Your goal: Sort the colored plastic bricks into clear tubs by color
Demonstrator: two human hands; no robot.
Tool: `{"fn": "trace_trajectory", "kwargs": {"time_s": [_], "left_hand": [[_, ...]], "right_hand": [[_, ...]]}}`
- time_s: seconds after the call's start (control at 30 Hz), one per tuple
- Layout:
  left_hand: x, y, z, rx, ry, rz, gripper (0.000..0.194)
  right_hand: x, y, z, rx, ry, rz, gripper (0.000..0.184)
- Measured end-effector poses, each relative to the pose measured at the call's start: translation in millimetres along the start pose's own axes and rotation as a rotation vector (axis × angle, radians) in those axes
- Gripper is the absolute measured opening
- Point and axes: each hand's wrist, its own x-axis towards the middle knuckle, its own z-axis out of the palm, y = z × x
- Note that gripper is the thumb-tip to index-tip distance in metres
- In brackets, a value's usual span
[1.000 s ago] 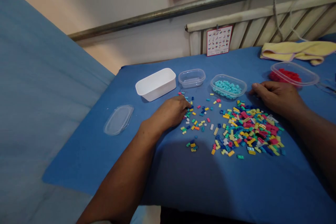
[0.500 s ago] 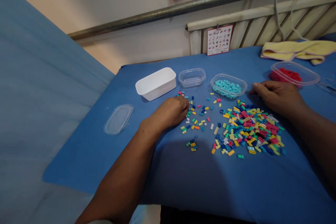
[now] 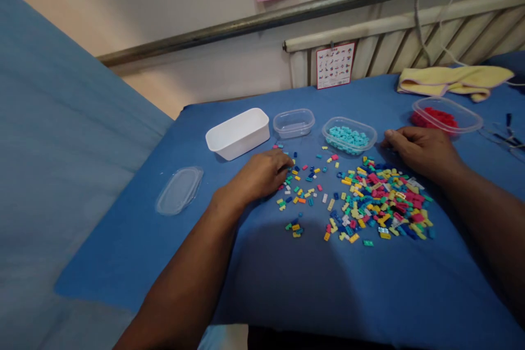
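Note:
My left hand (image 3: 268, 174) rests palm down at the left edge of the scattered small toy bricks (image 3: 301, 200). Its bent fingers are slightly apart, touching or just above a few bricks; the fingertips are partly hidden. My right hand (image 3: 422, 150) lies on the table behind the large heap of mixed-colour bricks (image 3: 385, 202). Its thumb points left against the curled fingers, and whatever they may hold is hidden. Near that thumb stands a clear tub (image 3: 366, 149) of turquoise bricks (image 3: 348, 138). Behind the hand, another clear tub (image 3: 467, 117) contains red bricks (image 3: 437, 117).
A white box (image 3: 240, 145) and a clear tub (image 3: 293, 130) stand behind my left hand. Clear lids (image 3: 179, 191) lie at left. A yellow cloth (image 3: 453, 81) lies at the back right. A picture card (image 3: 335, 65) leans by the radiator (image 3: 394, 49).
The view has shifted slightly, moving the table contents left in the picture. My left hand's fingers look a little less curled. My right hand keeps its place beside the turquoise bricks' tub.

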Motion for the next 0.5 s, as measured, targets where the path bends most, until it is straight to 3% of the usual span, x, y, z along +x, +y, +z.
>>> {"fn": "trace_trajectory", "kwargs": {"time_s": [0.2, 0.37, 0.5], "left_hand": [[19.2, 14.3, -7.9, -0.211, 0.163, -0.082, 0.023], [76.3, 34.1, -13.5, -0.304, 0.226, -0.014, 0.021], [125.9, 48.9, -8.6, -0.179, 0.235, 0.052, 0.027]], "right_hand": [[-0.3, -7.5, -0.6, 0.035, 0.002, -0.019, 0.051], [2.0, -5.5, 0.9, 0.050, 0.000, -0.061, 0.051], [2.5, -5.2, 1.5, 0.053, 0.005, -0.070, 0.049]]}}
